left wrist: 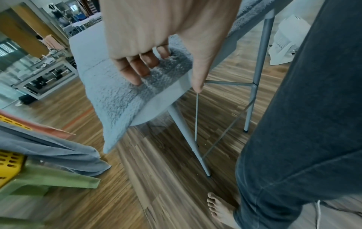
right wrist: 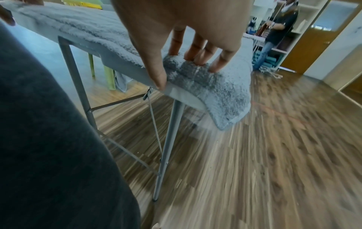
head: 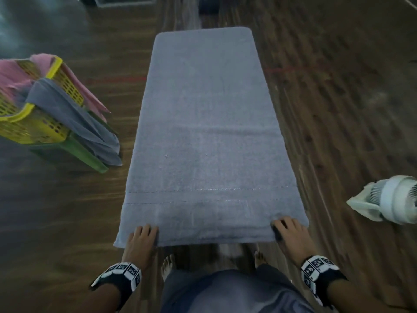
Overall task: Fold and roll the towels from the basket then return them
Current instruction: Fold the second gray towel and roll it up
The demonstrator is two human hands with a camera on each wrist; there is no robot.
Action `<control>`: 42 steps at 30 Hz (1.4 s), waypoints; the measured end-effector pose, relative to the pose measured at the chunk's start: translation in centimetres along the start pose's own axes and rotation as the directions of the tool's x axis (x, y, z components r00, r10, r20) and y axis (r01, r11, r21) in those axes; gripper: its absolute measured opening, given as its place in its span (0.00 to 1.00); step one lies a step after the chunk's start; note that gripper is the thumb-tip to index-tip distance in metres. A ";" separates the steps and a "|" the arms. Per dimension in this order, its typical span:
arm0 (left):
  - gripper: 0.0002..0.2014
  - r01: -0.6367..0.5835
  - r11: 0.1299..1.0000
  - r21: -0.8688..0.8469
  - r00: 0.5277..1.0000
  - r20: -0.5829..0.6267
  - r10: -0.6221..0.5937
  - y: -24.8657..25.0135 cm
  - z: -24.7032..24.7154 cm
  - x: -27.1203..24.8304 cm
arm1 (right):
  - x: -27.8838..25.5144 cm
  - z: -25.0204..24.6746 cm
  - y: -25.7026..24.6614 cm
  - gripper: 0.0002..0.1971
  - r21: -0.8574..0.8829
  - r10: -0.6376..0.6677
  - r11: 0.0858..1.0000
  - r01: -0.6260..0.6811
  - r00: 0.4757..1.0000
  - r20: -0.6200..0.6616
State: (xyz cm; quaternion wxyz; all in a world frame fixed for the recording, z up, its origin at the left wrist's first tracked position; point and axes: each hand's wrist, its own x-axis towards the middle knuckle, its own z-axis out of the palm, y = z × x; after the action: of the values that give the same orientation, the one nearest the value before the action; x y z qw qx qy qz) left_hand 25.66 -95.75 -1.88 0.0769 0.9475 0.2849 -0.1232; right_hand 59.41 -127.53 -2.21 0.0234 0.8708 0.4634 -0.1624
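A: Head view status?
B: Grey towel (head: 207, 136) lies flat along the narrow table, covering the whole top, near corners hanging just past the edge. Looks already folded lengthwise, my read from its thick edge. No roll started. Left hand (head: 141, 239) sits on the near left corner, right hand (head: 290, 231) on the near right corner.
A: Basket?
B: Yellow basket (head: 56, 71) off to the left on a green stool (head: 90, 157), well apart from the table. A pink towel (head: 13, 73) and another grey one (head: 74, 118) drape over its rim, unfolded. So at least two left to do, judging by that.
A: Left wrist view?
B: Fingers (left wrist: 135, 68) press down on top of the pile at the corner, thumb (left wrist: 197, 72) hangs down past the table edge (left wrist: 166, 99). Loosely curled over the corner; whether the thumb bears on the cloth I can't tell. Corner droops below the top.
A: Right wrist?
B: Clearer. Fingertips (right wrist: 215, 63) dig into the pile, thumb (right wrist: 158, 72) at the hem beneath them: a pinch on the corner. Cloth bunches slightly under the fingers.
A: Progress call?
B: Early. First towel folded and squared up, rolling probably next from this near end. Nothing rolled is visible, and nothing returned to the basket.
A: Other stuff?
B: White fan (head: 392, 199) on the floor at right.
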 end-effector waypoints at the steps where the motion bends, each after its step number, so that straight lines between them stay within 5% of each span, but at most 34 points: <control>1: 0.36 -0.015 1.000 -0.011 1.000 -0.009 0.015 -0.1 0.0 0.3 | 0.1 0.0 0.1 0.39 0.003 -0.016 1.000 0.016 1.000 0.005; 7: 0.34 -0.108 0.989 -0.100 0.994 -0.032 0.106 -1.3 -0.3 0.4 | -0.2 0.5 -0.6 0.38 -0.033 -0.018 0.999 0.017 0.999 -0.026; 19: 0.13 0.068 0.962 -0.263 0.993 -0.076 -0.091 1.3 -1.3 0.6 | 1.8 1.5 -11.0 0.29 -0.003 -0.158 0.987 0.159 0.978 -0.138; 25: 0.11 0.090 0.928 -0.362 0.984 -0.110 -0.138 1.7 -1.4 0.1 | 1.3 1.4 -9.1 0.34 0.083 -0.141 0.984 0.155 0.978 -0.157; 29: 0.12 0.212 0.913 -0.349 0.954 -0.127 -0.270 -0.5 -0.5 -1.7 | -0.3 1.6 -4.0 0.19 0.213 0.046 0.977 0.007 0.969 -0.242; 33: 0.09 0.314 0.903 -0.292 0.916 -0.155 -0.369 -2.5 -0.2 -3.2 | -2.2 2.1 0.6 0.16 0.265 0.212 0.956 -0.127 0.924 -0.320; 42: 0.10 0.195 0.898 -0.394 0.892 -0.310 -0.329 -4.2 -2.0 -3.0 | -1.6 -0.1 3.1 0.14 0.432 0.436 0.872 -0.230 0.766 -0.472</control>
State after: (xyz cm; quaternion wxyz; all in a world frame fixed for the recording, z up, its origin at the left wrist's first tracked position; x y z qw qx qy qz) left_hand 21.30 -93.39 0.57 0.1728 0.8761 0.4387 0.1008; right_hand 61.08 -130.57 -2.00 -0.2380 0.9386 0.2483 0.0253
